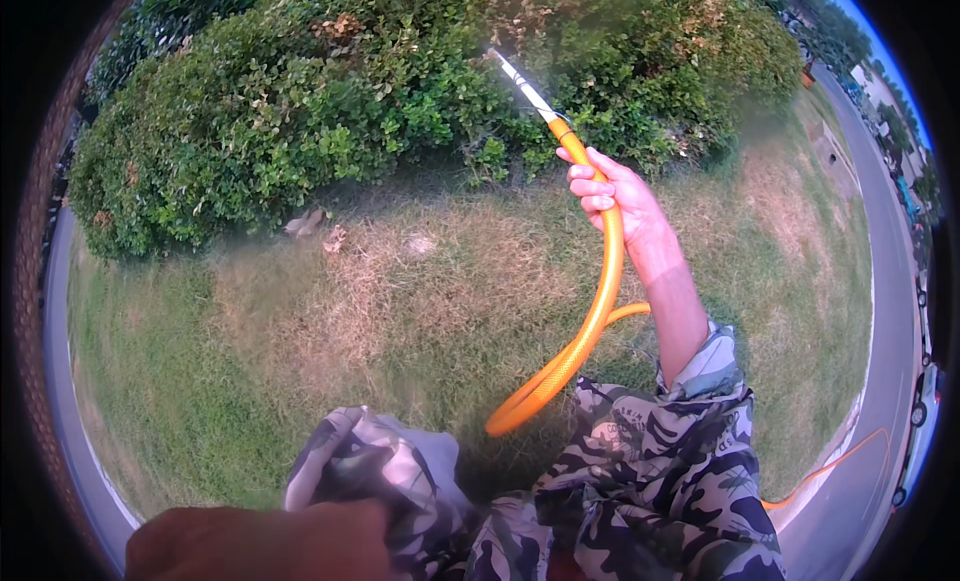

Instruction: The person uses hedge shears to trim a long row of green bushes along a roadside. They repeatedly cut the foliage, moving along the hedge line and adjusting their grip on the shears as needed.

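Note:
My right hand [616,195] is closed around an orange hose [611,243] near its front end, under the large green shrub. A white pipe [529,90] with dark wire wound about it is fixed in the hose's end and points up and left at the leaves. Below my hand the hose hangs in a loop, then passes behind my forearm. My left hand [262,540] is blurred and very close to the camera at the bottom left; its fingers cannot be made out. Camouflage-patterned sleeves cover both upper arms.
A dense shrub [360,86] spans the top. Patchy green and dry grass [375,303] lies beneath it, with dry leaves [304,222] near its base. Kerbs and paved road run along both sides. More hose [832,461] trails over the right kerb; a parked car [919,431] stands beyond.

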A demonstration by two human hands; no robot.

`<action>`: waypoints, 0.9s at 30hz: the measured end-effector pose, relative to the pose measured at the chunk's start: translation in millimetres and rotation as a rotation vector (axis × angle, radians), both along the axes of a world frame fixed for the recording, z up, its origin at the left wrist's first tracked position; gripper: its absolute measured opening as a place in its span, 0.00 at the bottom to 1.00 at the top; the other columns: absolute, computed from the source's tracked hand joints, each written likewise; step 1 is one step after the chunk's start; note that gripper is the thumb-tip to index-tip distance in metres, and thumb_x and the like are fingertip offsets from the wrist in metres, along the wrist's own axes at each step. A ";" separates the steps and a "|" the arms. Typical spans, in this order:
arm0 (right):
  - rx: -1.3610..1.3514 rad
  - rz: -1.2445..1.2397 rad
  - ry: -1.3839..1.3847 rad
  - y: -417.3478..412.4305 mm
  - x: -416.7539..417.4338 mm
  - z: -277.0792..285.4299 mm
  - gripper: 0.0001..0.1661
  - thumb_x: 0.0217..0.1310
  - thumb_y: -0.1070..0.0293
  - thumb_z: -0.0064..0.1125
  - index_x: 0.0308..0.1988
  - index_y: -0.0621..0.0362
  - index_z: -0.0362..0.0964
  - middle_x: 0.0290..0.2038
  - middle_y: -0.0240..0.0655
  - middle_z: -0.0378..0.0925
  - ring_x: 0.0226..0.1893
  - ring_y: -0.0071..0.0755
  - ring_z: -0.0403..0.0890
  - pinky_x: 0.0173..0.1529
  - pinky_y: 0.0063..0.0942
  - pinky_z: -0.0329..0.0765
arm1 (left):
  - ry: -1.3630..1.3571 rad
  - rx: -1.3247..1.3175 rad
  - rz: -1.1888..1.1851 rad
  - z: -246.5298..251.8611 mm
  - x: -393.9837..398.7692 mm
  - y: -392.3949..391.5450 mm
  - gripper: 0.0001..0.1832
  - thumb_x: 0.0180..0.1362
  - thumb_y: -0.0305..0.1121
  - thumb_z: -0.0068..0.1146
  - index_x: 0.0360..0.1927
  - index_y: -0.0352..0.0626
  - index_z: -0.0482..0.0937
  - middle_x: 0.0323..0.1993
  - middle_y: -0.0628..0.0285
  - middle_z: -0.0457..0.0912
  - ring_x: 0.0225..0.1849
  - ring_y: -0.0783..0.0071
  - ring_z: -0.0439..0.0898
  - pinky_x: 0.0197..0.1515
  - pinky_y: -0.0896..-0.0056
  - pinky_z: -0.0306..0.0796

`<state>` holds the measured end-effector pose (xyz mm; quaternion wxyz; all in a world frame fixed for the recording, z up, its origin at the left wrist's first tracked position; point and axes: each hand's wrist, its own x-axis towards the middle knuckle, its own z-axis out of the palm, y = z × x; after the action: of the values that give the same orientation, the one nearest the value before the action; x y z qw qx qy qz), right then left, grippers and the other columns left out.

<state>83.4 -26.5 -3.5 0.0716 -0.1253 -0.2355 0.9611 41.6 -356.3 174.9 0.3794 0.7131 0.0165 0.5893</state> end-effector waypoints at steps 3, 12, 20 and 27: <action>-0.007 0.010 -0.002 0.8 -3.0 -1.8 0.17 0.64 0.63 0.42 0.47 0.65 0.58 0.25 0.29 0.60 0.15 0.12 0.59 0.13 0.09 0.61 | -0.106 0.002 0.096 2.5 -3.4 0.3 0.13 0.62 0.35 0.36 0.23 0.44 0.67 0.19 0.69 0.66 0.23 0.77 0.66 0.33 0.72 0.62; -0.048 0.023 0.004 -5.7 -9.6 -2.7 0.17 0.64 0.63 0.42 0.47 0.64 0.58 0.25 0.29 0.60 0.15 0.13 0.59 0.13 0.10 0.61 | -0.403 -0.361 0.660 -29.9 1.8 46.5 0.13 0.61 0.35 0.37 0.23 0.44 0.68 0.18 0.69 0.67 0.23 0.77 0.66 0.30 0.73 0.62; -0.035 -0.010 -0.007 -15.9 -7.3 7.7 0.17 0.64 0.63 0.42 0.47 0.63 0.57 0.24 0.29 0.60 0.15 0.13 0.58 0.14 0.10 0.60 | -0.315 -0.880 0.926 -104.5 4.9 102.6 0.12 0.59 0.37 0.47 0.41 0.41 0.72 0.35 0.68 0.73 0.39 0.81 0.70 0.42 0.79 0.62; -0.071 0.016 -0.002 -22.9 -9.0 10.5 0.17 0.64 0.63 0.42 0.46 0.64 0.58 0.24 0.29 0.60 0.14 0.13 0.58 0.14 0.10 0.60 | -0.420 -1.073 0.972 -132.9 23.0 115.2 0.27 0.57 0.42 0.49 0.58 0.44 0.60 0.56 0.59 0.63 0.53 0.74 0.64 0.53 0.71 0.57</action>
<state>74.4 -49.4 7.1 0.0592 -0.1268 -0.2025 0.9692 64.6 -241.1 41.9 0.3671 0.2156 0.5412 0.7252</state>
